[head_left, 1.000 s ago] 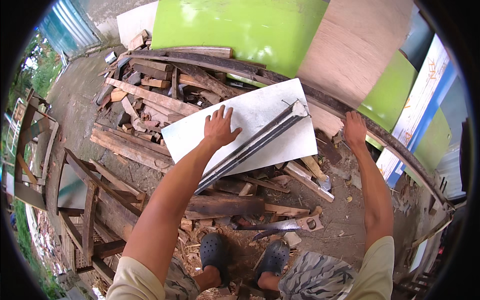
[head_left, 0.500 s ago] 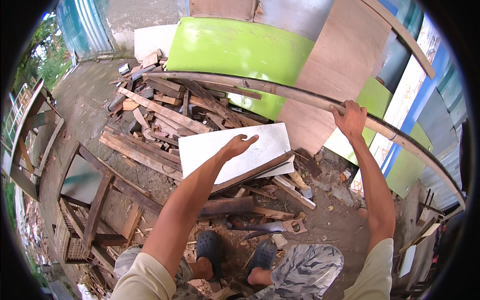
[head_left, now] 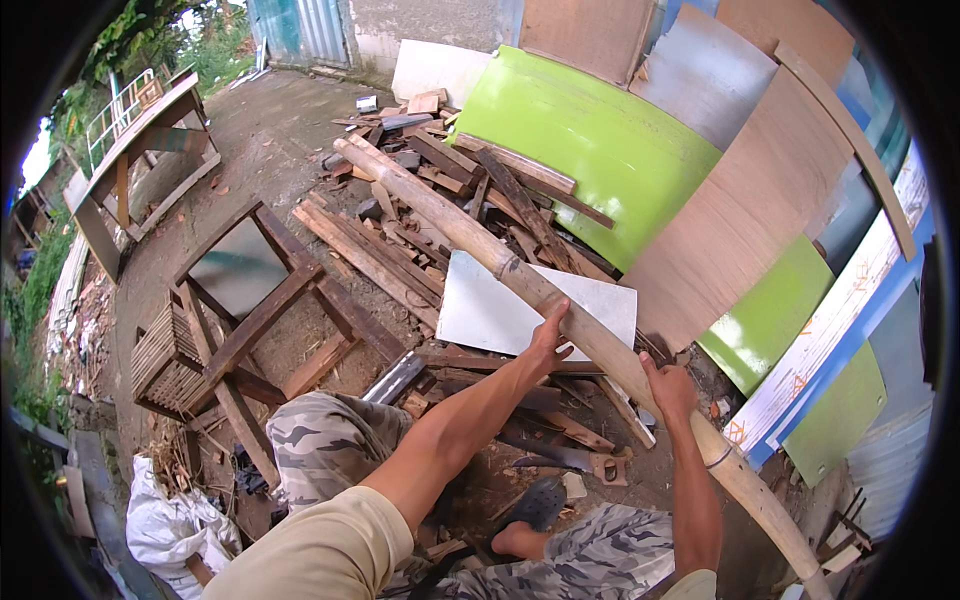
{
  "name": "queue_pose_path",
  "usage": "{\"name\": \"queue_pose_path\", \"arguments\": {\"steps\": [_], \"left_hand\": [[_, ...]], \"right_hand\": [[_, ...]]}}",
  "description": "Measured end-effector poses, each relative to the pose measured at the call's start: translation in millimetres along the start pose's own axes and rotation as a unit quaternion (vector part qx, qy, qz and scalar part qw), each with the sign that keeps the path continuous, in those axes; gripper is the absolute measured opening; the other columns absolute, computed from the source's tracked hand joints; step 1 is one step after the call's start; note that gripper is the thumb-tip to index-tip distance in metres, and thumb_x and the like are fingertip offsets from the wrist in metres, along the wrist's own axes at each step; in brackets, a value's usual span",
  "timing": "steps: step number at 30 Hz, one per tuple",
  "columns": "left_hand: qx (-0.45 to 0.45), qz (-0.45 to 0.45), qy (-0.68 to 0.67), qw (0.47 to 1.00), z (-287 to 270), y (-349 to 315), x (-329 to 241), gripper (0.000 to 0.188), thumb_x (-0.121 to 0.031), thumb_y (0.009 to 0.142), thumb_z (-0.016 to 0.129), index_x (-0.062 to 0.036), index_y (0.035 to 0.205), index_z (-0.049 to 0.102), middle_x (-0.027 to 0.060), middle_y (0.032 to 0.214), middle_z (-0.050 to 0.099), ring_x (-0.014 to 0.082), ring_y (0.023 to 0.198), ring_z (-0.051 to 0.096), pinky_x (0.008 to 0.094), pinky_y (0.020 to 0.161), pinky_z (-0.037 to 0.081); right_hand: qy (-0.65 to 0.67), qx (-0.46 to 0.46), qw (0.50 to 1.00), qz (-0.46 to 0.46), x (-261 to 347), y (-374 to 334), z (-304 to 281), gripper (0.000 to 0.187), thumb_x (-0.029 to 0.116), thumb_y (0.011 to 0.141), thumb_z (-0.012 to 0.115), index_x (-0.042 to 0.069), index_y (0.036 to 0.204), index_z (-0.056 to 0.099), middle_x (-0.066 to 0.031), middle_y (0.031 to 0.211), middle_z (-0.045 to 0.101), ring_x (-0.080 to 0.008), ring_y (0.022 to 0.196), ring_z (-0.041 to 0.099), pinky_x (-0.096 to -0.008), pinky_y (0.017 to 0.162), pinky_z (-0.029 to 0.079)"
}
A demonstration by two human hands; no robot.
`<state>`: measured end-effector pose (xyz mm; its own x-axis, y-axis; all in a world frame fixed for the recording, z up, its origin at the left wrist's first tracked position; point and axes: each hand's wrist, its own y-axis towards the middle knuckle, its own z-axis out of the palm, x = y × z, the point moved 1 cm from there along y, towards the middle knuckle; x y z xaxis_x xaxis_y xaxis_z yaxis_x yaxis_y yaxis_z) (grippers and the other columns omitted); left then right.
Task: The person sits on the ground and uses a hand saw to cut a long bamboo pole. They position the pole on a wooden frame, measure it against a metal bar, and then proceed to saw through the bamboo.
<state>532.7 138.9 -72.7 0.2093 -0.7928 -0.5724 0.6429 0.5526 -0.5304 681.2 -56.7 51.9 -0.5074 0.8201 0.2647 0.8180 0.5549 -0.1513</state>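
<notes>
A long bamboo pole (head_left: 440,215) slants across the view from the woodpile at the upper left to the lower right edge. My left hand (head_left: 547,338) grips the pole near its middle, with the fingers partly hidden at its near side. Farther down its length, my right hand (head_left: 672,388) is closed around it, thumb on the upper side. Under the pole lies a white board (head_left: 485,310), partly covered by it. On the ground before my feet rests a handsaw (head_left: 570,457) with a wooden handle.
Scrap lumber (head_left: 365,250) is heaped beyond the board. A dark wooden frame (head_left: 265,320) stands at left, beside a white sack (head_left: 180,520). Green panels (head_left: 590,140) and a plywood sheet (head_left: 740,180) lean at the back right. A wooden table (head_left: 140,140) stands far left.
The bamboo pole has come nearer and swung to a steeper slant, its far end now over the woodpile. My left hand, empty before, has taken hold of it. The view has turned left.
</notes>
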Motion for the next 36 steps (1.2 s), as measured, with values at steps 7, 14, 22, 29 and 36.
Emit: {"name": "queue_pose_path", "arguments": {"steps": [7, 14, 22, 29, 36], "left_hand": [[-0.033, 0.141, 0.017, 0.989, -50, -49, -25, 0.111, -0.056, 0.08, 0.081, 0.0028, 0.147, 0.015, 0.024, 0.146, 0.04, 0.0366, 0.134, 0.047, 0.0585, 0.109, 0.043], [-0.245, 0.173, 0.108, 0.948, -39, -142, -63, 0.114, -0.055, 0.076, 0.084, 0.0092, 0.141, 0.016, 0.0306, 0.135, 0.046, 0.037, 0.116, 0.062, 0.0527, 0.092, 0.056], [-0.312, 0.118, 0.128, 0.934, -61, -182, -86, 0.138, -0.056, 0.078, 0.08, 0.012, 0.151, -0.015, 0.0337, 0.144, 0.042, 0.0408, 0.119, 0.06, 0.0535, 0.09, 0.057], [-0.331, 0.11, 0.169, 0.922, -87, -191, -82, 0.133, -0.06, 0.082, 0.075, 0.0118, 0.151, -0.012, 0.0324, 0.146, 0.042, 0.0402, 0.128, 0.054, 0.0476, 0.097, 0.054], [-0.315, 0.177, 0.162, 0.918, -108, -213, -86, 0.112, -0.058, 0.081, 0.075, 0.0139, 0.144, 0.015, 0.0371, 0.143, 0.041, 0.0443, 0.132, 0.049, 0.0507, 0.106, 0.046]], "right_hand": [[0.132, 0.158, 0.976, -0.068, 25, 6, 27, 0.082, 0.075, 0.085, 0.057, -0.002, 0.11, 0.075, -0.0268, 0.109, 0.072, -0.0389, 0.107, 0.069, -0.0461, 0.095, 0.049], [0.145, 0.281, 0.937, -0.15, 53, -16, 38, 0.082, 0.069, 0.094, 0.052, -0.008, 0.115, 0.07, -0.027, 0.114, 0.071, -0.0381, 0.114, 0.065, -0.0406, 0.097, 0.047], [0.005, 0.209, 0.897, -0.39, 79, -101, 14, 0.099, 0.063, 0.073, 0.081, -0.001, 0.141, 0.045, -0.0281, 0.123, 0.064, -0.0426, 0.115, 0.064, -0.0449, 0.1, 0.049], [-0.027, 0.091, 0.897, -0.432, 85, -136, 35, 0.097, 0.042, 0.066, 0.087, 0.005, 0.144, 0.043, -0.0273, 0.126, 0.062, -0.0433, 0.115, 0.062, -0.0499, 0.097, 0.051], [-0.051, 0.049, 0.899, -0.432, 120, -164, 34, 0.084, 0.043, 0.068, 0.084, 0.006, 0.135, 0.05, -0.0256, 0.111, 0.069, -0.0446, 0.103, 0.067, -0.0508, 0.088, 0.054]]}}
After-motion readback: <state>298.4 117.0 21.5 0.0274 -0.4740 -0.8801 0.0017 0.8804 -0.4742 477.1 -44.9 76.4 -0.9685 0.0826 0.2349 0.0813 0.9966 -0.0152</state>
